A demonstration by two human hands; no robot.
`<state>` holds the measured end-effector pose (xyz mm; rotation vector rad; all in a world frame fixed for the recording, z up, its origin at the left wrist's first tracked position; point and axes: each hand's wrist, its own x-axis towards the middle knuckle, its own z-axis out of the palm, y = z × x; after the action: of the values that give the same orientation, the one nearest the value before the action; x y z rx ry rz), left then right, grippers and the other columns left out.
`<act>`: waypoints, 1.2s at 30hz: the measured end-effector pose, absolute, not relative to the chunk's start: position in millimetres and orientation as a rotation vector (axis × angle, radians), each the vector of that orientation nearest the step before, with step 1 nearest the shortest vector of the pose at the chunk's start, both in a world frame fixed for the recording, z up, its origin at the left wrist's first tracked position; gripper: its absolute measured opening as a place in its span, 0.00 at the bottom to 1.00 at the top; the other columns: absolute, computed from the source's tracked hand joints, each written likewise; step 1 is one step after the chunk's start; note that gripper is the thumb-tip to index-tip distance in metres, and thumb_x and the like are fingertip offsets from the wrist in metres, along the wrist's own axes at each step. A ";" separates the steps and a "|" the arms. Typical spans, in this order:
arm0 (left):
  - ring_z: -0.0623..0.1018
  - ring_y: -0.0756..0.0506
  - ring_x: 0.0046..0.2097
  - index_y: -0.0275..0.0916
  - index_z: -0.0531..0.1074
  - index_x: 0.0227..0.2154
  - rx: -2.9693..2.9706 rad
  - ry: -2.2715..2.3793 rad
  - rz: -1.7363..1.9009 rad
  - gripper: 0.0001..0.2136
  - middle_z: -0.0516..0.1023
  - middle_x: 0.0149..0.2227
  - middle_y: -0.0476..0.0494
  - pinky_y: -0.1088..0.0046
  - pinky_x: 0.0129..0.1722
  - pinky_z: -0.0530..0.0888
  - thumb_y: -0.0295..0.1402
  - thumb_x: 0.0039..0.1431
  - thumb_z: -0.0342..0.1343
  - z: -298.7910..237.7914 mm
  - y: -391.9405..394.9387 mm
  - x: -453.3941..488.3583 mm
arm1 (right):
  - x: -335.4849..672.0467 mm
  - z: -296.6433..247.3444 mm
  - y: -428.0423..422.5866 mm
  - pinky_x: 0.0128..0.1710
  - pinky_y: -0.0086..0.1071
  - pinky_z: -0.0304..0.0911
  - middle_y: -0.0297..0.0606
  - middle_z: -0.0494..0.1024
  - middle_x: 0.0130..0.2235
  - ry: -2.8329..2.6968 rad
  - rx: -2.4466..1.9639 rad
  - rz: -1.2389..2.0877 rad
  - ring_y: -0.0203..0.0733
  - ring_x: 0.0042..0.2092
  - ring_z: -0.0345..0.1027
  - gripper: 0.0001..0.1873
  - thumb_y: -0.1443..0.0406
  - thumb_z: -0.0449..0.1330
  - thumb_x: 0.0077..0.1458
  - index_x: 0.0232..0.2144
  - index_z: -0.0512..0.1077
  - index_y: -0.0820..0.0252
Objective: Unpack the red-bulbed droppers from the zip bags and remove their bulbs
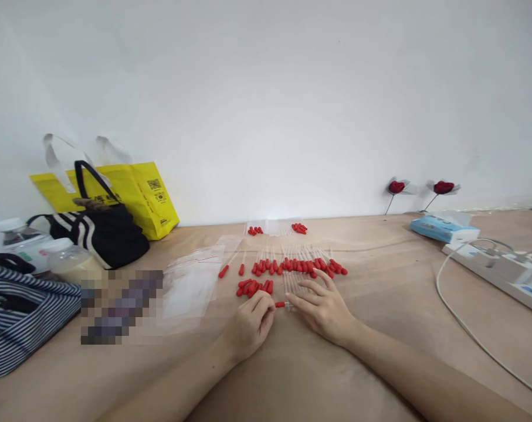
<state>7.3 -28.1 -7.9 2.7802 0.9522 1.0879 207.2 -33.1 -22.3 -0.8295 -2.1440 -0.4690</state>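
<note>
Between my hands lies a red rubber dropper bulb, with a short bit of clear glass tube at its right end. My left hand is closed, its fingertips pinching the bulb. At the tube end are the thumb and forefinger of my right hand; its other fingers reach over a row of bare glass tubes. Just beyond my left hand sits a pile of loose red bulbs. Behind the tubes runs a row of red-bulbed glass droppers, bulbs towards me.
Clear zip bags lie at the left, beside a blurred patch. Two more bulb groups rest on a bag near the wall. A yellow bag, black bag and bottles stand far left. At right are tissues and a cabled power strip.
</note>
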 end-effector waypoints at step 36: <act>0.69 0.44 0.51 0.40 0.71 0.33 3.055 0.851 0.974 0.11 0.76 0.43 0.47 0.55 0.56 0.55 0.23 0.55 0.44 -5.8 -25.5 4.5 | 207.5 -26.8 -31.9 0.58 0.45 0.47 0.37 0.78 0.32 -2.210 -0.648 -0.492 0.39 0.50 0.64 0.12 0.71 0.47 0.57 0.36 0.69 0.61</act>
<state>4.5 -25.5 -5.8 3.0549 0.8513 0.9744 207.5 -31.9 -26.8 -0.6484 -2.2103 -0.4922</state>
